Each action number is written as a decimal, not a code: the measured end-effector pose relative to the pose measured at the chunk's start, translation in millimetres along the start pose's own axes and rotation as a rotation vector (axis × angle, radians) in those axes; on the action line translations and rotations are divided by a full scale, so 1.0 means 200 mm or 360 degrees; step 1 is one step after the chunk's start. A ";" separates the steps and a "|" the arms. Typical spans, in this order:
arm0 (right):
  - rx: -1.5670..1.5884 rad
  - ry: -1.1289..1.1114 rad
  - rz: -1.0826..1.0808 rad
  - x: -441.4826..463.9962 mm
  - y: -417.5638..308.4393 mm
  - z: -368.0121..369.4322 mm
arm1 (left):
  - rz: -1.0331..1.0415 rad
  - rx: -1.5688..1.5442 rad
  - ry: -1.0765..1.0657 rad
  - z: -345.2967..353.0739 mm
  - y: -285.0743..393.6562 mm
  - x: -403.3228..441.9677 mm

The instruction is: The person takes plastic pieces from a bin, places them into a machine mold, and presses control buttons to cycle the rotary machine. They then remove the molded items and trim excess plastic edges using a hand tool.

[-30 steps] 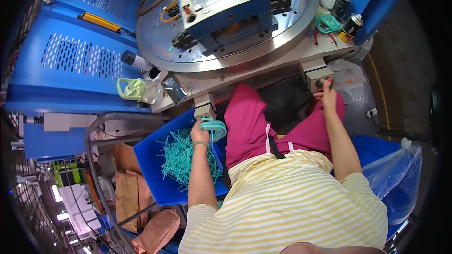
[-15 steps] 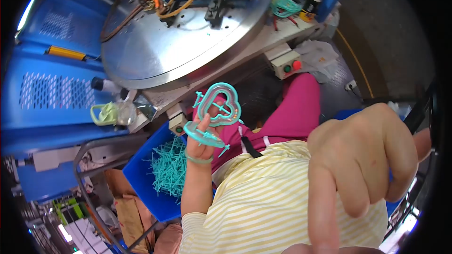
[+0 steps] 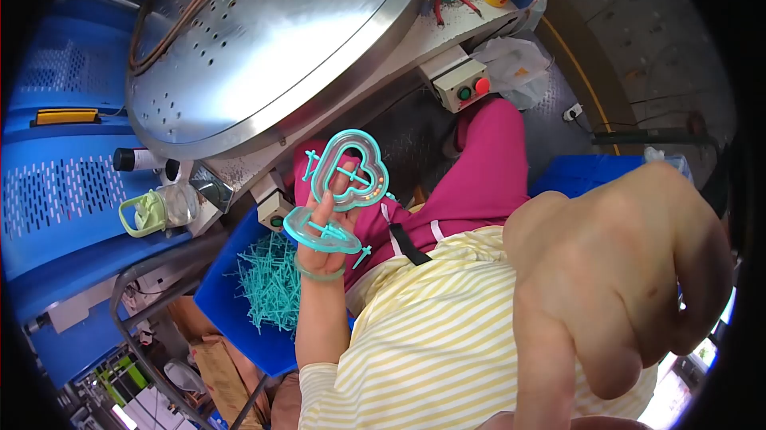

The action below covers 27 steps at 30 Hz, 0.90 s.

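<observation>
Two teal cloud-shaped plastic pieces, joined by thin sprues, are held up over my lap. The upper ring (image 3: 378, 160) faces the camera, with small beads showing in its lower right. The lower piece (image 3: 297, 230) is seen nearly edge-on. My left hand (image 3: 325, 208) holds them, its fingers among the sprues. Very near the camera at the right is my right hand (image 3: 610, 294), its fingers curled downward; no object shows in it, and its fingertips are partly hidden.
A blue bin (image 3: 219, 298) of teal sprue scraps (image 3: 271, 282) stands left of my lap. Ahead is a round metal turntable (image 3: 263, 55). A control box (image 3: 459, 83) with green and red buttons is under the bench edge. Spray cans and a green-lidded bottle (image 3: 163, 211) stand nearby.
My left hand has raised the teal pieces from beside the bin to over my lap. My right hand has left the button box and come close to the camera. The turntable's mold has left view.
</observation>
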State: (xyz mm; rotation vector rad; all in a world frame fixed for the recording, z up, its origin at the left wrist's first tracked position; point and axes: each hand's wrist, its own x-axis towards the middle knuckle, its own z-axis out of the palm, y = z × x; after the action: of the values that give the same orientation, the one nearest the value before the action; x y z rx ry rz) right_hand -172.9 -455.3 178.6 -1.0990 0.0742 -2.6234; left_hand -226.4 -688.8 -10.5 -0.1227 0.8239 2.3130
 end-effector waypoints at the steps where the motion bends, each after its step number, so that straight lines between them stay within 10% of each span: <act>1: 0.0013 0.0002 0.0002 0.01 0.00 -0.02 | -0.0006 -0.0004 0.0001 0.00 0.00 0.00; 12: -0.0174 0.0432 -0.0465 -0.12 -0.09 -0.34 | -0.0010 -0.0036 0.0043 0.00 -0.01 0.02; 15: -0.0951 0.1754 -0.0302 -0.31 -0.06 -0.63 | -0.0064 -0.0024 0.0012 0.00 0.00 0.02; 17: -0.1219 0.2028 0.0188 -0.47 0.03 -0.80 | -0.0044 0.0037 -0.0029 0.04 0.00 0.03; 27: -0.1889 0.1440 0.0869 -0.50 0.19 -0.85 | -0.0012 0.0315 -0.0075 0.02 0.05 0.10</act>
State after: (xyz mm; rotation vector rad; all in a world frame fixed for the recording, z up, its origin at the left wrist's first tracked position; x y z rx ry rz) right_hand -217.9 -473.5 -16.6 0.0892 1.9298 -2.1834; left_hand -247.2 -681.6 -8.1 0.0156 1.0205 2.2043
